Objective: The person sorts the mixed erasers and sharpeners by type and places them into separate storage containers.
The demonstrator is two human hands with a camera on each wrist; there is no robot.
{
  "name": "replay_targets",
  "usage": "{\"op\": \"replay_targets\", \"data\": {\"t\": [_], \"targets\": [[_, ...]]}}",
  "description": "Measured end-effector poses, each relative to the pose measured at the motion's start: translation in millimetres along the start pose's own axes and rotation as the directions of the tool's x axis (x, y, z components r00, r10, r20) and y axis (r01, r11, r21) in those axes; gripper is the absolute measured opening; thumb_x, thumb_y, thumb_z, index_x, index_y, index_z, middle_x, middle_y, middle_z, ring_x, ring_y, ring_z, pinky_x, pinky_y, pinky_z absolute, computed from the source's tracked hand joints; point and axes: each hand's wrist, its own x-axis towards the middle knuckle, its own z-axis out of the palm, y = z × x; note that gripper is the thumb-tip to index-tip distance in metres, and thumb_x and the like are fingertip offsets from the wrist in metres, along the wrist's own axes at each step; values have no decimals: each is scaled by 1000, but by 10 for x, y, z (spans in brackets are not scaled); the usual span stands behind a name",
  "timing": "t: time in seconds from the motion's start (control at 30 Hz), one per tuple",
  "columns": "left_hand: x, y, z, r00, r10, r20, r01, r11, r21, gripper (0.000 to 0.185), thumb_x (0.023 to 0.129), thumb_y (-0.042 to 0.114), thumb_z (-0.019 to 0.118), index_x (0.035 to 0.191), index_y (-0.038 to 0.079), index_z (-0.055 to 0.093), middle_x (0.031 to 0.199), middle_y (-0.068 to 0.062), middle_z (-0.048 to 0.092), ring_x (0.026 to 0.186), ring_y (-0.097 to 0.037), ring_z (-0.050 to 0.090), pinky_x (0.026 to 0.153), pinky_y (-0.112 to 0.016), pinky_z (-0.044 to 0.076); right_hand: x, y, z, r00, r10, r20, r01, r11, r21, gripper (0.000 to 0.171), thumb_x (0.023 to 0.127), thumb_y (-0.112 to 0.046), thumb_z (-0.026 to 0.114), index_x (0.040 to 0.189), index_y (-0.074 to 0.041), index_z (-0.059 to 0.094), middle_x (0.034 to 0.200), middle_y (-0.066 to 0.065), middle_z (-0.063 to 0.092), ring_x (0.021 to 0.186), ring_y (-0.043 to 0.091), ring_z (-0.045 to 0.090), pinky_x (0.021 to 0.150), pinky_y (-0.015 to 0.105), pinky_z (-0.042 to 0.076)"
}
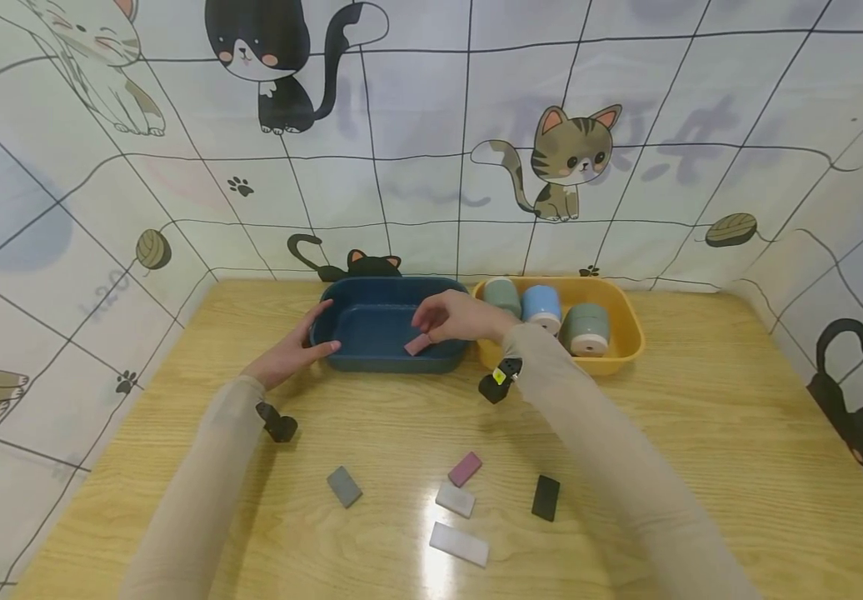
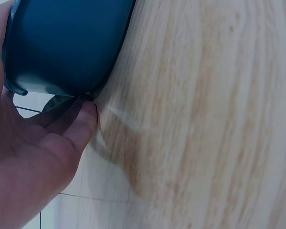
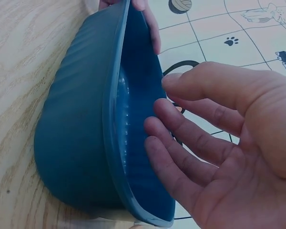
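A dark blue tray [image 1: 375, 323] stands at the back middle of the wooden table [image 1: 701, 433]. My left hand [image 1: 289, 354] grips its left end. In the left wrist view the thumb [image 2: 83, 121] lies against the blue tray [image 2: 62, 43] near its base. My right hand [image 1: 457, 317] hovers over the tray's right half. A small pink block [image 1: 417, 344] sits just under its fingertips at the near wall. In the right wrist view the right hand [image 3: 229, 138] is relaxed beside the tray [image 3: 76, 133], with nothing between the fingers.
A yellow tray [image 1: 626, 342] to the right holds three tape rolls: green [image 1: 502, 293], blue [image 1: 541, 307], grey-green [image 1: 587, 329]. Near me lie loose blocks: grey [image 1: 344, 486], pink [image 1: 465, 468], white [image 1: 455, 498], long white [image 1: 459, 543], black [image 1: 546, 497]. Cat-print walls surround the table.
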Motion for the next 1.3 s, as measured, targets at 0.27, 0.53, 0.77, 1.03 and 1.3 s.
{"op": "replay_targets", "data": {"t": [0.27,0.53,0.77,1.03,1.3], "targets": [[-1,-24,2,1000,15,4,-15,1000,-17,80,98,24,60,157,20,6,160,-12,-7,144,-35,-5,109,-61,12,-61,32,10,1000,14,13,-15,997,74,32,91,3,60,122,7,58,118,24,60,105,26,59,89,33,49],[-1,-20,2,1000,26,2,-26,1000,-13,79,98,23,59,157,19,7,160,-11,-7,144,-35,-6,110,-61,11,-143,81,-2,1000,-23,-17,25,991,128,31,90,1,62,120,7,58,117,24,60,104,25,59,88,33,50],[-3,-19,6,1000,28,2,-28,1000,-6,79,98,23,60,157,19,7,160,-10,-7,144,-34,-6,110,-61,10,-219,101,-21,999,-28,-28,30,995,99,32,91,-2,63,122,6,58,119,22,59,106,25,58,88,33,49],[89,-199,-26,999,32,-11,-32,999,4,80,97,27,60,157,28,6,161,-6,-8,144,-33,-8,109,-63,8,-312,115,-29,998,-8,-59,14,995,100,33,92,-4,64,124,5,58,121,22,60,107,25,58,89,35,49],[125,-283,-34,999,32,-17,-31,999,24,79,97,31,59,155,38,6,161,0,-8,144,-31,-8,109,-63,10,-382,154,-36,997,-8,-74,19,988,150,34,91,-2,63,124,8,57,120,24,60,105,26,60,87,34,50]]}}
